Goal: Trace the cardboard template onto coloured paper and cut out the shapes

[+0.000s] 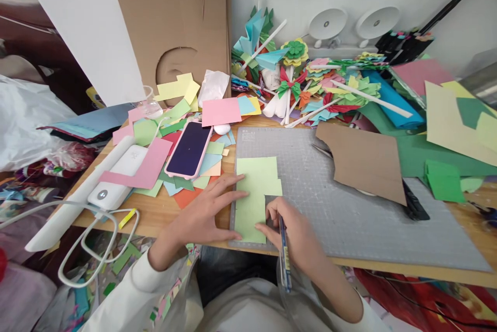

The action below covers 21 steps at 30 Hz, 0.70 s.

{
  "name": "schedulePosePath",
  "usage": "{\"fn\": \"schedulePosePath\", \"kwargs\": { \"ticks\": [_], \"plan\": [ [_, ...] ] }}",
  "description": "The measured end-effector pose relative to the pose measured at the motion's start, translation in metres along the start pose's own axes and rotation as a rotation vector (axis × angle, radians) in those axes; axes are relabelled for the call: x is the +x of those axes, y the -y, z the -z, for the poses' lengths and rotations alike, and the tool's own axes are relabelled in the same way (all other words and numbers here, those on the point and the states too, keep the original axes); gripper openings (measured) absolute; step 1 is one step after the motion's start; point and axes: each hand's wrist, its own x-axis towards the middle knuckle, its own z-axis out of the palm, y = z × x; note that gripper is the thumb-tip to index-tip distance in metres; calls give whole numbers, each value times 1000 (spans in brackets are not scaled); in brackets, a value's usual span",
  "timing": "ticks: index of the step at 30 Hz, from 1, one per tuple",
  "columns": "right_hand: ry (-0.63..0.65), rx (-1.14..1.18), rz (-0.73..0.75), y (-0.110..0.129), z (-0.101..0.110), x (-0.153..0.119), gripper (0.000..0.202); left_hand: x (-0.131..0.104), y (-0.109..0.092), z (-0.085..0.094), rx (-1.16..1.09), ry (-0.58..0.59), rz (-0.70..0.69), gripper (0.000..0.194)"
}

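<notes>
A light green sheet of paper [252,207] lies at the left end of the grey cutting mat [373,233], with a notch in its right side. My left hand [209,207] is open, fingers spread, its fingertips on the sheet's left edge. Bent fingers of my right hand [297,233] hold a slim blue pen [285,254] with a yellow label, its lower end pointing toward my lap. My right thumb touches the sheet's right edge. Whether those fingers also pinch the paper, I cannot tell.
A phone [188,149] and a white power bank [118,176] lie left among coloured paper scraps. Brown cardboard [363,161] covers part of a black-handled tool [415,202] on the mat. Paper flowers [295,52] and white paper sticks [370,98] pile up behind.
</notes>
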Motion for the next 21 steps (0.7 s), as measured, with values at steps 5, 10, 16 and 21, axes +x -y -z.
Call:
{"fn": "schedulePosePath", "kwargs": {
  "ticks": [5,10,16,21],
  "plan": [
    [-2,-14,11,0,-1,-1,30,-1,1,-2,-13,-9,28,70],
    [-19,-17,27,2,0,-3,28,-1,1,-3,6,-2,37,70],
    [-26,-18,22,3,1,-2,26,-1,1,-2,9,4,46,69],
    [-64,-19,67,-2,-2,-4,30,-2,0,-3,23,8,52,67]
  ]
}}
